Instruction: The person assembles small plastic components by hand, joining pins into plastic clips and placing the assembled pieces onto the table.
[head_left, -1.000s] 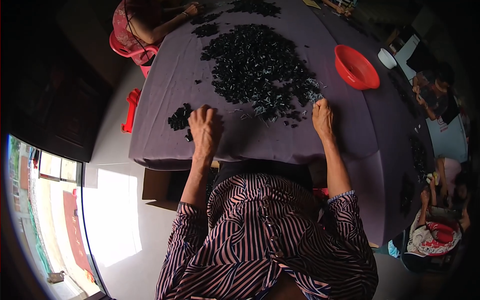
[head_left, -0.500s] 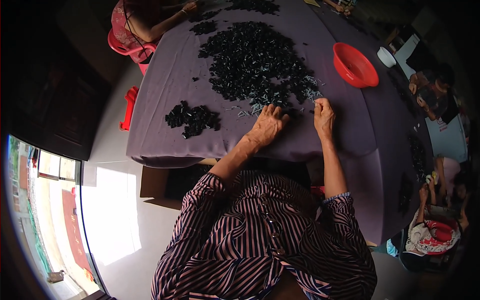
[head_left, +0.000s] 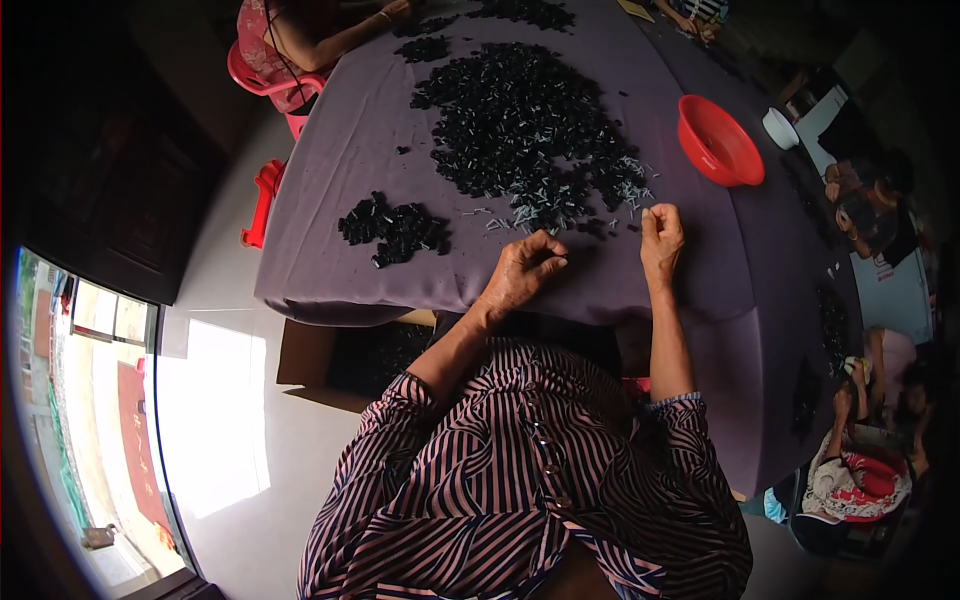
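Observation:
A big heap of small black parts with pale thin pins at its near edge covers the middle of the purple-clothed table. My left hand rests on the cloth just in front of the heap, fingers curled; whether a small part sits in it is too small to tell. Beside it my right hand pinches its fingertips together near the scattered pins, and anything between them is hidden. A smaller pile of black parts lies to the left of my left hand.
A red plastic bowl stands at the right of the heap. Another person in pink sits at the far left corner on a red chair, with another dark pile nearby. More people sit at the right. A cardboard box is under the table edge.
My left hand has moved right from the small pile at the table's left to the near edge of the big heap, then drawn back slightly. The small pile is left behind on the cloth.

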